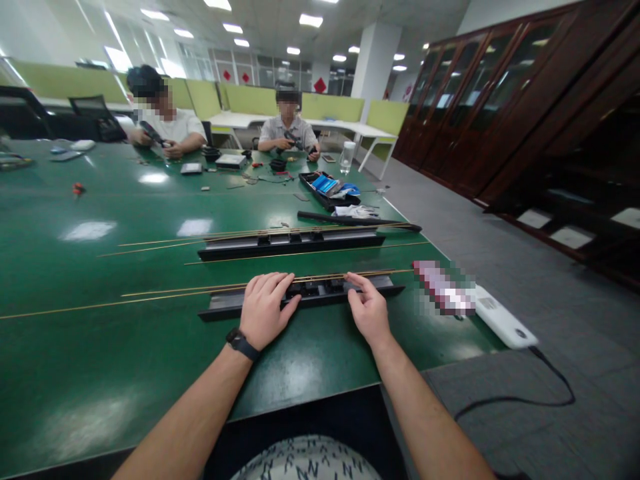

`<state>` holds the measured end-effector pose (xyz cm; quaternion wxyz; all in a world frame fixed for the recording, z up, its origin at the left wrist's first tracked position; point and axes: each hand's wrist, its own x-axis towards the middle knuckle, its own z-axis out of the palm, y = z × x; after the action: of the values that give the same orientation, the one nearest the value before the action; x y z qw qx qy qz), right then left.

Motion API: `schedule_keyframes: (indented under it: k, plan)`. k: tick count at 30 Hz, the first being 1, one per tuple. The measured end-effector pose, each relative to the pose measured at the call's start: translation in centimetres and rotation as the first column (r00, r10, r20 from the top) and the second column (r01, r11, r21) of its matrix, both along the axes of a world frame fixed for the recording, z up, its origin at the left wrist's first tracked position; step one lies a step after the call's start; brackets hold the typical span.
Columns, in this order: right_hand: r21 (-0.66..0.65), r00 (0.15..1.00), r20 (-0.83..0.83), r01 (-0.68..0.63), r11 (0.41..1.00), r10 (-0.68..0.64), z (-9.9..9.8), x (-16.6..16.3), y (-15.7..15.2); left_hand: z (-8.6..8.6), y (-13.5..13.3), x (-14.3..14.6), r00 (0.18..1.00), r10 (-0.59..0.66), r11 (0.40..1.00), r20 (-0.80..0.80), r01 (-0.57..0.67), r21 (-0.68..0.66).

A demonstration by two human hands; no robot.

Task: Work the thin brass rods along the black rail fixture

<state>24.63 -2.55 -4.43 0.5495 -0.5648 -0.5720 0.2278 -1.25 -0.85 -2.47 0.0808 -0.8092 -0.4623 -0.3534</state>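
Observation:
A black channel-shaped strip (227,302) with a pale inner face lies lengthwise in front of me, with small dark blocks in its middle. Thin brass-coloured rods (175,292) run along its far edge and stick out past its left end. Over the left part of the strip, my left hand (265,307) curls its fingers onto the rods, the thumb lower over the inside. My right hand (370,310) is bent over the right part, its index fingertip on the rods and the thumb below. Both hands hide the rods' undersides and part of the strip.
Beyond lies a second black strip (290,245) with more rods, then a dark bar (390,223), white gloves (353,211) and a black tray (315,190). At right are a blurred pink item (440,288) and a white corded device (505,317). Two people sit across the table.

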Motion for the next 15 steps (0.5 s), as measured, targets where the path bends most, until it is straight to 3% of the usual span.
schedule_keyframes:
  k: [5, 11, 15]
  plan:
    - [0.005, 0.998, 0.026, -0.058, 0.998, 0.058, 0.29, -0.26, -0.24, -0.08, 0.05, 0.00, 1.000, -0.001, 1.000, 0.005, 0.001, 0.005]
    - [0.012, 1.000, -0.017, 0.019, 1.000, -0.019, 0.38, -0.22, -0.11, -0.21, 0.10, -0.07, 1.000, -0.002, 1.000, 0.010, 0.002, 0.002]
    - [0.005, 1.000, -0.001, -0.018, 1.000, 0.018, 0.44, -0.19, -0.18, -0.17, 0.10, -0.09, 1.000, -0.005, 1.000, 0.016, 0.005, -0.006]
